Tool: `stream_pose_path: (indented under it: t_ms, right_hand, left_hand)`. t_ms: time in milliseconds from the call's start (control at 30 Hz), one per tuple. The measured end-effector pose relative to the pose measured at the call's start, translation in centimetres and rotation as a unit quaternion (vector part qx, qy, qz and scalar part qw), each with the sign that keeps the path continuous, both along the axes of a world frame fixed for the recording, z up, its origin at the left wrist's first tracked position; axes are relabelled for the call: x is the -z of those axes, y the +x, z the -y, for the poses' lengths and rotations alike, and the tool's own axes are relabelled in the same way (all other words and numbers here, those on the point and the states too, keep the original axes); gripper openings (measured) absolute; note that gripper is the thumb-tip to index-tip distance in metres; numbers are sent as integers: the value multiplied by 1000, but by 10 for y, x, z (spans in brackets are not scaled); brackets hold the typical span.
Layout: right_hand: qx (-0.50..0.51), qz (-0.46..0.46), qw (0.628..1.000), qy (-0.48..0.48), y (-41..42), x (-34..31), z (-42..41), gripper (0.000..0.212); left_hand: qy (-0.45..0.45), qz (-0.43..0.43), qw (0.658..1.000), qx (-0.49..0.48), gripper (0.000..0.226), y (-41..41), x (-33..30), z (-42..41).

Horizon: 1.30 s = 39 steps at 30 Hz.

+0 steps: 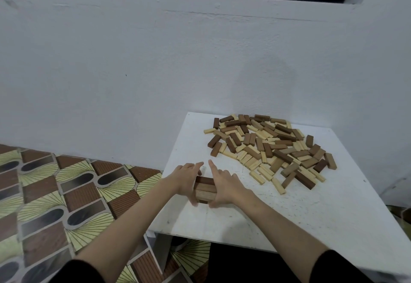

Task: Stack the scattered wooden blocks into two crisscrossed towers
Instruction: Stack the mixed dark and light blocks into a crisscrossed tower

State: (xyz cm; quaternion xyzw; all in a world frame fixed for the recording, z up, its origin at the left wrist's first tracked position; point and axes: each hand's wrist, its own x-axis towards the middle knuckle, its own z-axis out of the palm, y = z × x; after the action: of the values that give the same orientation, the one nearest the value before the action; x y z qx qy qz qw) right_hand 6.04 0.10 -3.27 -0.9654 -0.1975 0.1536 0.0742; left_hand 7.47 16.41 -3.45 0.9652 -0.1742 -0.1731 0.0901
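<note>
I pressed my left hand [186, 177] and right hand [224, 184], fingers straight, against the sides of the first small tower [205, 190], while most blocks lay in the pile [270, 147] behind it, with nearly everything left to stack.

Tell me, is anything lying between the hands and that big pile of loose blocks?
Nothing visible does. Both the left hand and right hand press the sides of the small block stack, and only bare white tabletop separates them from the scattered wooden blocks.
</note>
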Motion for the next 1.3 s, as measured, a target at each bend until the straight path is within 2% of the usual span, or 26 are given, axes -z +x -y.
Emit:
stream_pose_path:
  t_ms: [300,1300]
  right_hand:
    - [2,11,1000,9,3,6,0,125]
    - [-7,32,999,26,4,12,5,125]
  left_hand:
    - [6,11,1000,7,118,1,4,3]
    - [-13,25,1000,-11,119,-1,11,4]
